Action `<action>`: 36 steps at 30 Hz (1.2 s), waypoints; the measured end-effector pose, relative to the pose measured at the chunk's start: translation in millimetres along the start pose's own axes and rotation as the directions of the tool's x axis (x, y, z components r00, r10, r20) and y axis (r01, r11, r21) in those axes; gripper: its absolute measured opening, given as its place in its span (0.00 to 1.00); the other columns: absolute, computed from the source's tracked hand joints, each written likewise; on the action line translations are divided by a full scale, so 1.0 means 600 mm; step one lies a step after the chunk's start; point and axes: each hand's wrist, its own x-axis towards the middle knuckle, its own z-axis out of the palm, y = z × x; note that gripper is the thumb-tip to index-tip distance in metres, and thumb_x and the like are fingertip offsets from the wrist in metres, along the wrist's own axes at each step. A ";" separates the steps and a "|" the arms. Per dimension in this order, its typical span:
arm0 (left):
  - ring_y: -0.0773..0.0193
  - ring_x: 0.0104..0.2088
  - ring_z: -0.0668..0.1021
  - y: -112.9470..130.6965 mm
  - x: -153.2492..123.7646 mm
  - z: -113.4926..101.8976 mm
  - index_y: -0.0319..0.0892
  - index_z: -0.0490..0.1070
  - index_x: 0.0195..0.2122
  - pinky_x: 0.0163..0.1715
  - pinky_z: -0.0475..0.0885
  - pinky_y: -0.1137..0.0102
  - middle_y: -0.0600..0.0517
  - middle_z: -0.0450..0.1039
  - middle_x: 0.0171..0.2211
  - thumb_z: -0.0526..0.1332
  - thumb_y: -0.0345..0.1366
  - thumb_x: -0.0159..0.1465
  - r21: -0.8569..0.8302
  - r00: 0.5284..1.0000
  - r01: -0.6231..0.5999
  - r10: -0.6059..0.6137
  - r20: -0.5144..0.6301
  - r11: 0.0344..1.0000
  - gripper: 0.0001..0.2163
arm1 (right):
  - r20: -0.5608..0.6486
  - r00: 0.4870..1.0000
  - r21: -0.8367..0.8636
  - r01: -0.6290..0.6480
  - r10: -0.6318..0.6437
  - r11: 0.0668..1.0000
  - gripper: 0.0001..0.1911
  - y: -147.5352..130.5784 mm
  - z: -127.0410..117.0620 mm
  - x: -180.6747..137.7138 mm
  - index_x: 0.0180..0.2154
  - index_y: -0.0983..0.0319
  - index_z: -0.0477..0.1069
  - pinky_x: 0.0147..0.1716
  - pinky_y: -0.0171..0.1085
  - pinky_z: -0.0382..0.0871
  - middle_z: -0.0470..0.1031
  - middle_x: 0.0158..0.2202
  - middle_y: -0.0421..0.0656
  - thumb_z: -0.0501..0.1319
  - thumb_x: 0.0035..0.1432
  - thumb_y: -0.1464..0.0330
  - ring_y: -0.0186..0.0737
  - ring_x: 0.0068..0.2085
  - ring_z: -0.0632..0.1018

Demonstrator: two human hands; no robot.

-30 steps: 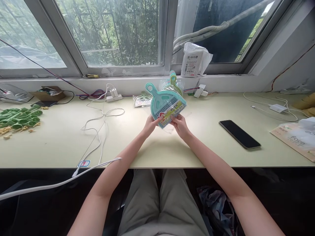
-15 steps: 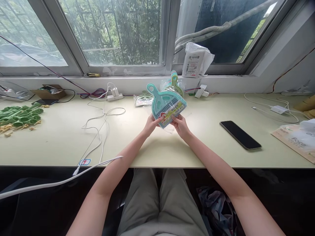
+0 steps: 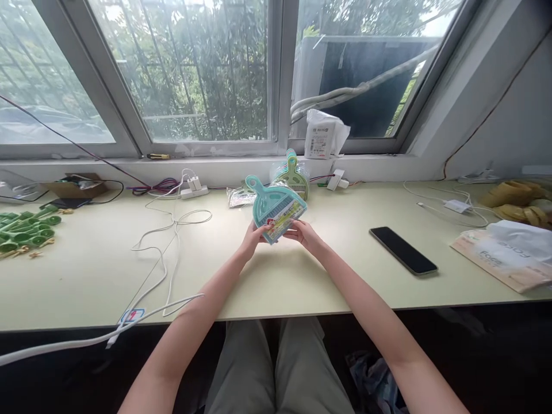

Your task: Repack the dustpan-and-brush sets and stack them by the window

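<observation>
A teal mini dustpan and brush set (image 3: 276, 208) in clear wrapping, with a yellow printed label, is held up tilted above the table. My left hand (image 3: 253, 238) grips its lower left corner, thumb on the front. At the lower right edge my right hand (image 3: 304, 233) pinches the wrapping, its fingers partly behind. Just beyond stands a row of similar wrapped dustpan sets (image 3: 297, 172), a green one in front. Left of them, another wrapped pack (image 3: 239, 197) lies flat, partly hidden by the held set.
A black phone (image 3: 403, 251) and a tissue pack (image 3: 504, 253) lie to the right. White cables (image 3: 166, 247) sprawl on the left, one crossing near my left forearm. Green plastic pieces (image 3: 26, 230) are heaped at far left. A white packet (image 3: 325, 135) stands on the windowsill.
The camera view has tilted up and turned slightly right, so everything sits lower and further left. Both hands still hold the dustpan set; the right fingers have shifted slightly along its edge.
</observation>
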 end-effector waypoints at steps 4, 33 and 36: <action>0.57 0.35 0.79 0.004 0.008 -0.023 0.42 0.61 0.53 0.31 0.80 0.57 0.44 0.73 0.49 0.64 0.35 0.53 -0.104 0.995 0.073 -0.079 -0.060 0.992 0.25 | -0.179 0.972 -0.298 0.096 -0.154 0.950 0.10 -0.006 -0.031 0.005 0.40 0.64 0.72 0.41 0.42 0.76 0.79 0.38 0.50 0.55 0.61 0.69 0.41 0.36 0.81; 0.62 0.24 0.79 0.005 0.003 -0.059 0.35 0.65 0.52 0.21 0.72 0.73 0.43 0.77 0.38 0.60 0.39 0.59 0.072 0.878 0.386 -0.390 0.276 0.920 0.21 | 0.058 0.737 -0.841 0.399 -0.673 0.365 0.06 0.033 -0.047 0.029 0.36 0.60 0.69 0.52 0.47 0.64 0.63 0.47 0.48 0.53 0.59 0.72 0.45 0.49 0.69; 0.63 0.22 0.79 0.003 0.002 -0.055 0.36 0.63 0.54 0.19 0.71 0.73 0.44 0.76 0.37 0.61 0.40 0.59 0.122 0.880 0.361 -0.382 0.283 0.924 0.23 | -0.039 0.818 -0.760 0.349 -0.574 0.548 0.14 0.035 -0.055 0.033 0.45 0.59 0.67 0.52 0.45 0.67 0.65 0.50 0.47 0.57 0.55 0.71 0.42 0.50 0.71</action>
